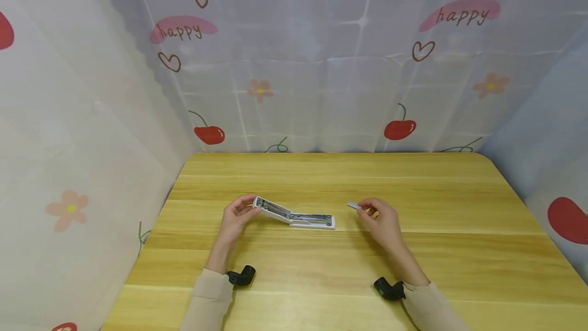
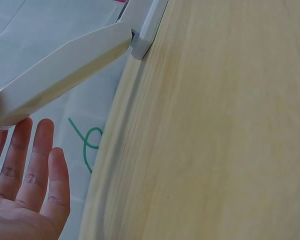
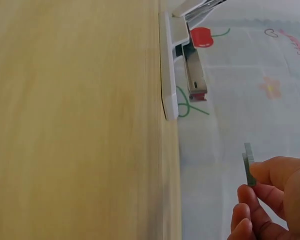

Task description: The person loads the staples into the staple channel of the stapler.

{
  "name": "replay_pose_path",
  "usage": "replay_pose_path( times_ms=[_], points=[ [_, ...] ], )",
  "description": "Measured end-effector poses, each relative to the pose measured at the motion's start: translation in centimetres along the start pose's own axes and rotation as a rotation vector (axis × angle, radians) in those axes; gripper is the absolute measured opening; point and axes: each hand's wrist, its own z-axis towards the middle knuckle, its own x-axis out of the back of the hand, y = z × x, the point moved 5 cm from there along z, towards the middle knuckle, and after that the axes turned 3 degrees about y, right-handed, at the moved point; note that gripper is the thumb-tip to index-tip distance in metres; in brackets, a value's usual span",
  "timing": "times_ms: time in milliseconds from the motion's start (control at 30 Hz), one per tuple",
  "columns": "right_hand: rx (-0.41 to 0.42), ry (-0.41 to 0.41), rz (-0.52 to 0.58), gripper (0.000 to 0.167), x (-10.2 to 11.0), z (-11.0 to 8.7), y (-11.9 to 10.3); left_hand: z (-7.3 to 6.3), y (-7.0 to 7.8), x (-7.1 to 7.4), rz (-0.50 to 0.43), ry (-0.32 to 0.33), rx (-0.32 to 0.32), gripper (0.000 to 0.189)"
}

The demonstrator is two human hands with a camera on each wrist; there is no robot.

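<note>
A white stapler (image 1: pixel 312 225) lies on the wooden table, its top arm swung far back to the left and its metal staple channel exposed. My left hand (image 1: pixel 236 218) pinches the end of that raised top arm between thumb and fingers; in the left wrist view the other fingers (image 2: pixel 32 185) extend below it. To the right of the stapler, my right hand (image 1: pixel 382 221) pinches a short grey strip of staples (image 1: pixel 353 205) above the table. The right wrist view shows the staple strip (image 3: pixel 248 167) between thumb and forefinger, apart from the stapler base (image 3: pixel 167 75).
The wooden table (image 1: pixel 321 280) reaches back to a pale curtain (image 1: pixel 312 96) printed with cherries and hearts. More of this cloth hangs on the left and right. A black wrist camera (image 1: pixel 243 276) sits by the left sleeve, another camera (image 1: pixel 388 288) by the right.
</note>
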Motion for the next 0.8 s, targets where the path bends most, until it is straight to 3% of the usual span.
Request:
replay_pose_path(
  times_ms=[367, 800],
  points=[
    [-0.030, -0.063, 0.026, 0.009, -2.3, 0.6, -1.5, 0.0, -0.1, 0.0, 0.004, 0.002, 0.002, 0.044],
    [0.055, -0.145, 0.042, 0.009, -5.2, 0.8, -3.4, 0.0, -0.1, 0.0, 0.000, 0.001, 0.005, 0.044]
  ],
)
